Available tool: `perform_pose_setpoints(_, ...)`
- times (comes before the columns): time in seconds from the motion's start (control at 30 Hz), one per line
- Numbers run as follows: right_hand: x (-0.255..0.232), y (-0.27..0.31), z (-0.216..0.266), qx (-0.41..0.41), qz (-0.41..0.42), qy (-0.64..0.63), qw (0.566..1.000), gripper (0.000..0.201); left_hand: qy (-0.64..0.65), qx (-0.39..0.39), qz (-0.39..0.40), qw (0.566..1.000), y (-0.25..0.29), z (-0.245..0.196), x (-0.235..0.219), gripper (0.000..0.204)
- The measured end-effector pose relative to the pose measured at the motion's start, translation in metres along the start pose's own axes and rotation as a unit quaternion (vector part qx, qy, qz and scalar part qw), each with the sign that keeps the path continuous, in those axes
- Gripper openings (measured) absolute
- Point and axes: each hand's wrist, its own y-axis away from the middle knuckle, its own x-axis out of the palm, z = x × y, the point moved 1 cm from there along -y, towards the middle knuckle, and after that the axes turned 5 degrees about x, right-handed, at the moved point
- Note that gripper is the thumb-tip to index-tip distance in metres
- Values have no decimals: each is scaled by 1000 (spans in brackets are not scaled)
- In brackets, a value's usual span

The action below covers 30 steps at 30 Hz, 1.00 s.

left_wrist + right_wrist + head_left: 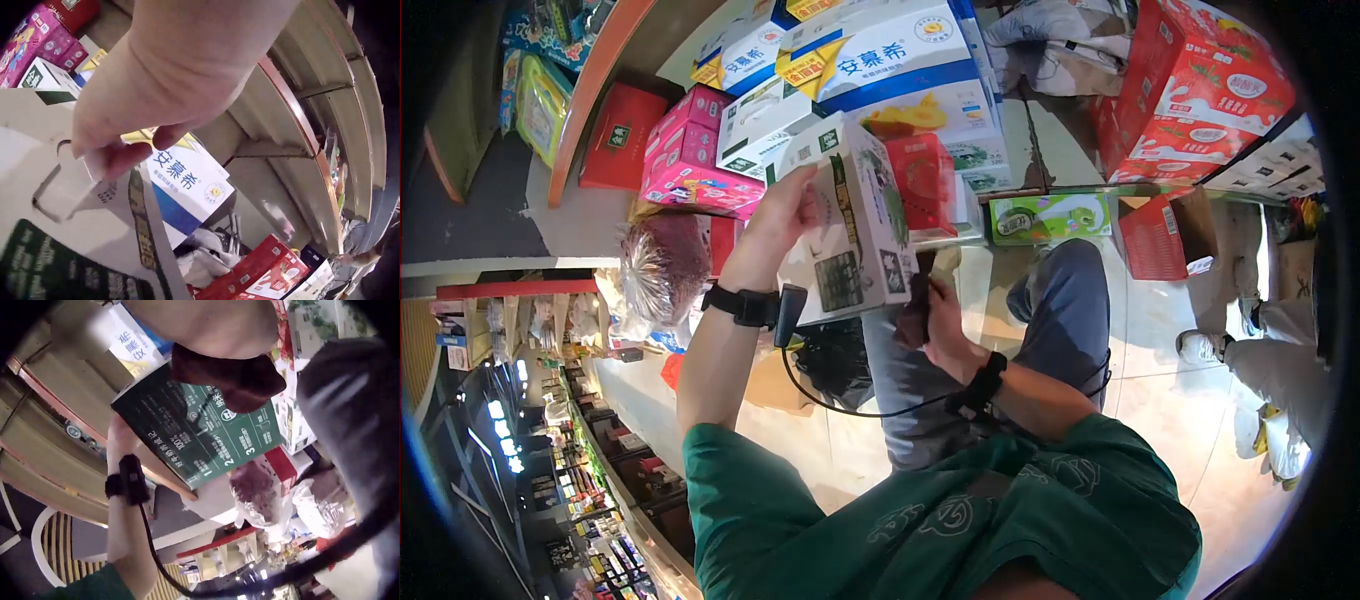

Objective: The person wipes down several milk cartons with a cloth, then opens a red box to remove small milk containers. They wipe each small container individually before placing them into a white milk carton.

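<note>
A white carton with green panels [825, 240] is held tilted above the person's lap. At its handle cutout, the left hand [785, 212] grips it; in the left wrist view the fingers of this hand [125, 153] hook in at the slot of the carton [75, 250]. The right hand [952, 325] holds a dark brown cloth [915, 305] at the carton's lower side. In the right wrist view the cloth [228, 378] lies against the carton's dark green printed face [206, 434], below the right hand [212, 325], whose fingers are mostly hidden.
Blue-and-white cartons [900, 70], pink boxes [685, 155] and a red box [920, 180] stand beyond the carton. Red strawberry cartons [1200, 90] are at the upper right, with an open red box [1165, 235] below. A green box [1048, 218] lies near the knees; another person's shoe [1200, 347] is at right.
</note>
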Motion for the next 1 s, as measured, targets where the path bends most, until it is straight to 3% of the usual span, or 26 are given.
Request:
perform_pose_setpoints(0.03, 7, 10, -5, 7, -45, 24, 999, 26, -32, -6, -7, 999, -2, -4, -5, 24)
perform_pose_setpoints(0.13, 3, 4, -23, 14, -47, 18, 999, 26, -20, -32, 42, 998, 11, -13, -22, 28)
perform_pose_setpoints(0.37, -9, 11, 3, 89, -10, -23, 996, 22, -214, 102, 3, 971, 45, -33, -12, 36)
perform_pose_setpoints(0.47, -36, -1, 2, 37, 16, -82, 996, 23, -352, 207, -11, 913, 42, -32, -5, 44)
perform_pose_setpoints(0.5, -40, -1, 8, 20, 68, -128, 989, 24, -387, 241, -18, 890, 39, -30, -2, 45)
perform_pose_setpoints(0.53, -46, -1, 12, 8, 21, -113, 993, 26, -420, 274, -24, 865, 35, -26, 0, 46)
perform_pose_setpoints(0.6, -58, -3, 24, -17, -76, -83, 994, 29, -474, 263, -43, 839, 19, -15, -3, 44)
perform_pose_setpoints(0.63, -71, -12, 27, -54, -26, -85, 995, 26, -481, 273, -42, 832, 16, -10, -1, 43)
perform_pose_setpoints(0.7, -79, -18, 37, -114, -72, -55, 989, 24, -515, 302, -36, 801, 17, -6, 17, 39)
perform_pose_setpoints(0.73, -71, -15, 49, -142, -95, -39, 985, 23, -506, 298, -43, 808, 15, -3, 23, 38)
perform_pose_setpoints(0.8, -60, -12, 72, -188, -62, -17, 980, 28, -488, 288, -59, 822, 11, 4, 32, 37)
perform_pose_setpoints(0.83, -57, -15, 81, -210, -58, 1, 976, 29, -461, 254, -71, 847, 5, 10, 30, 36)
perform_pose_setpoints(0.93, -41, -20, 94, -225, -6, 18, 974, 33, -427, 318, -68, 844, 8, 20, 34, 33)
perform_pose_setpoints(1.0, -33, -36, 94, -264, 30, 63, 962, 34, -440, 388, -93, 804, 4, 32, 35, 32)
